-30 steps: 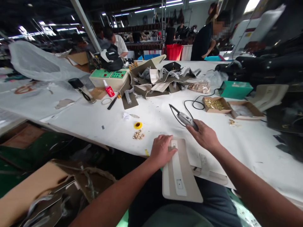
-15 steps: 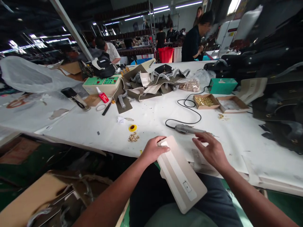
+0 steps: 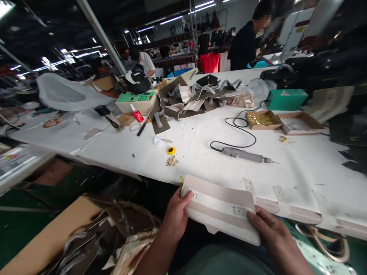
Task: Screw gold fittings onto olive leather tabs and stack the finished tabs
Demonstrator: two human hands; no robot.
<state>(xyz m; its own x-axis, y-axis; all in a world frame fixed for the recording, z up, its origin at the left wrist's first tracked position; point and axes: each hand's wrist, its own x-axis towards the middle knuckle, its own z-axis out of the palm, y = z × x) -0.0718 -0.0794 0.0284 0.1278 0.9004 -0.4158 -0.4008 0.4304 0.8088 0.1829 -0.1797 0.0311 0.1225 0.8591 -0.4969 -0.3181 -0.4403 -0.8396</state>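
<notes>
A beige bag panel [image 3: 215,204] with a paler strip along it lies across both hands, over my lap at the table's front edge. My left hand [image 3: 177,214] grips its left end, thumb on top by a small rectangular cutout. Its right end is pinched by my right hand [image 3: 268,225], the thumb near a second cutout that shows a dark dot. Beyond the panel, a grey electric screwdriver [image 3: 243,155] rests on the white table, untouched, its tip pointing right. Small gold fittings [image 3: 172,160] sit in a pile beside a yellow roll [image 3: 171,151].
Cardboard trays stand at the right, one with gold hardware [image 3: 260,119]. Near them is a green box [image 3: 286,99]. Stacked panels [image 3: 189,101], a red bottle [image 3: 137,113] and a control box [image 3: 136,101] line the back. A carton [image 3: 65,236] stands at lower left. Co-workers are beyond the table.
My right hand has left the screwdriver and now grips the panel's right end. The panel has turned from steeply slanted to nearly crosswise. The camera view has shifted left.
</notes>
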